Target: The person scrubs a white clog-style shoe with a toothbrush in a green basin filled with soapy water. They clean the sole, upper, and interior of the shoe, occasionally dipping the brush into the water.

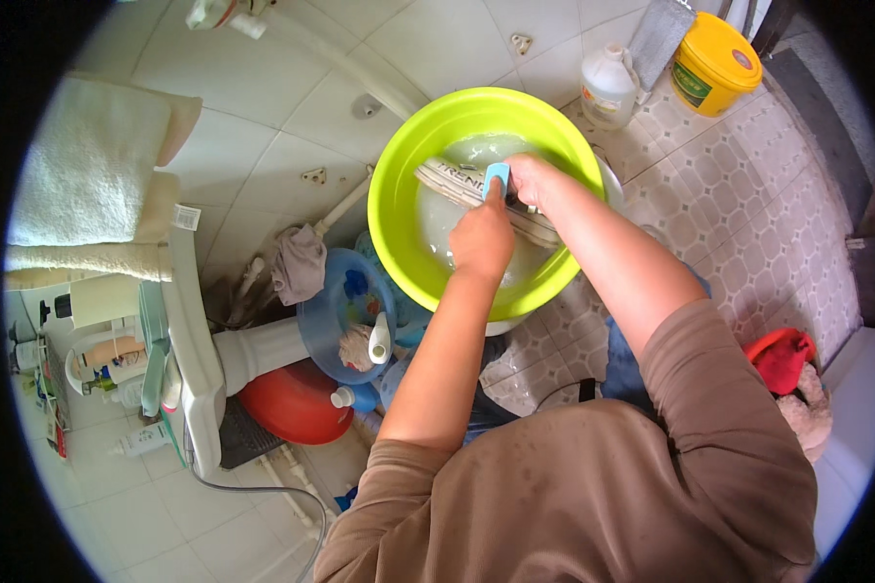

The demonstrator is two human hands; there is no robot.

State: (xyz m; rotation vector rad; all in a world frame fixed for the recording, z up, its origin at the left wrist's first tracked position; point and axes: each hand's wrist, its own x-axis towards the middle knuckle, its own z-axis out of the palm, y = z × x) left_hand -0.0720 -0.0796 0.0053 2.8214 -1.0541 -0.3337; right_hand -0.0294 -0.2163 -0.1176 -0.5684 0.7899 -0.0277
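Observation:
A pale shoe [449, 182] with dark lettering along its side lies tilted in soapy water inside a lime-green basin [394, 209]. My left hand [483, 238] is closed, one digit pressed on a small light-blue piece [496, 179], which looks like a scrubbing brush, against the shoe. Close beside it, my right hand [535, 183] is closed at the shoe's upper edge. Some of its fingers are hidden behind the blue piece and the shoe. Both forearms reach over the near rim of the basin.
Left of the basin stand a blue tub [313, 330] with things in it, a red basin [292, 406] and a white sink [201, 389]. Beyond, on the tiled floor, are a clear jug [608, 92] and a yellow bucket [711, 63]. A red cloth [783, 360] is at right.

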